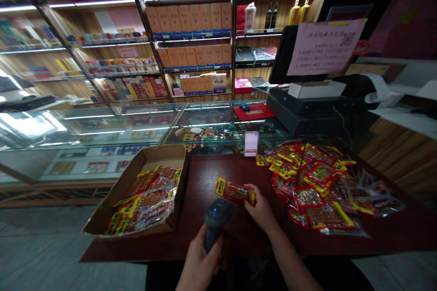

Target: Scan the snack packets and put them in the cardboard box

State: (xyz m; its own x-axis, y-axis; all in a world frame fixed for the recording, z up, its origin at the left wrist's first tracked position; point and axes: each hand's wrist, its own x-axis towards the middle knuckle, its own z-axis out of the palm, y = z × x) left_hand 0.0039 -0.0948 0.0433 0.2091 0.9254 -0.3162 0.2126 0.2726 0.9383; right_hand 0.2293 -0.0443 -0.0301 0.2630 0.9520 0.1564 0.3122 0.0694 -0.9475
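My left hand is wrapped round the handle of a grey barcode scanner, which shows a small blue light on top. Just beyond the scanner's head, a snack packet with red and yellow edges and brown sticks inside is pinched at its right end by my right hand. To the right, a loose pile of similar snack packets covers part of the dark red table. An open cardboard box at the left holds several more packets lying in layers.
Behind the table stands a glass display counter. A monitor with a pink paper sign, a receipt printer and a red mat with a mouse sit at the back right. Shelves of boxes and bottles line the wall.
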